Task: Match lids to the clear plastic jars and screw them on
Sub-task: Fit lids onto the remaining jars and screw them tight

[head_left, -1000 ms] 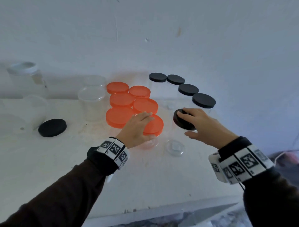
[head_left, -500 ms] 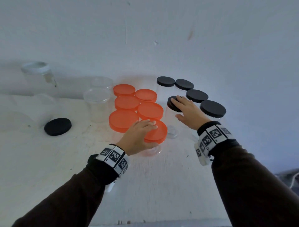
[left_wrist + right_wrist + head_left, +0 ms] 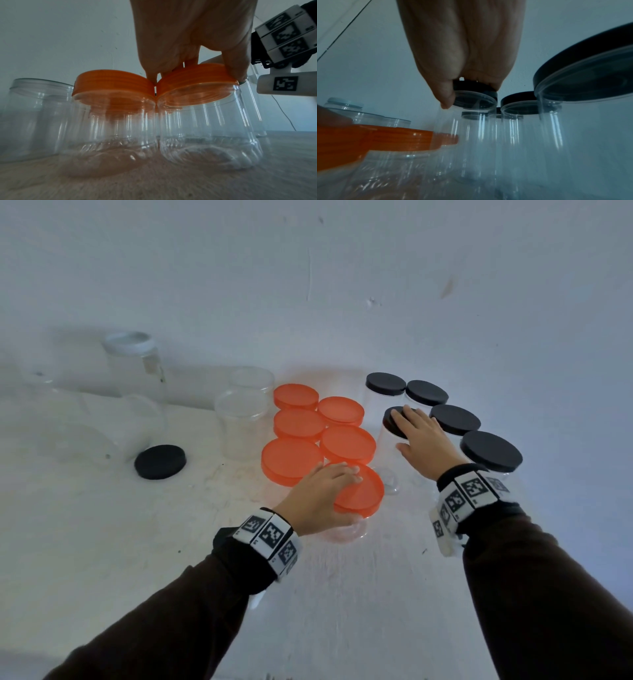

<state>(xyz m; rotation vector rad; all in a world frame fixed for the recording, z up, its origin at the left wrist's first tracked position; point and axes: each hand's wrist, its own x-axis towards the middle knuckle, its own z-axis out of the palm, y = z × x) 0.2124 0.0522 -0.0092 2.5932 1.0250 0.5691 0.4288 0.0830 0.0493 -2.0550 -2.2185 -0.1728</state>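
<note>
Gripping from above, the right hand point(image 3: 424, 443) curls its fingers round the black lid point(image 3: 476, 86) seated on a tall clear jar point(image 3: 471, 135); the right wrist view alone shows the thumb point(image 3: 445, 97) reaching down past the lid's rim. The left hand point(image 3: 318, 498) holds the nearest orange lid point(image 3: 363, 494) on its jar point(image 3: 205, 135). Only the left wrist view shows fingertips point(image 3: 238, 70) hooked over that lid's edge. A loose black lid point(image 3: 160, 461) lies on the table point(image 3: 102, 542), well apart to the left.
</note>
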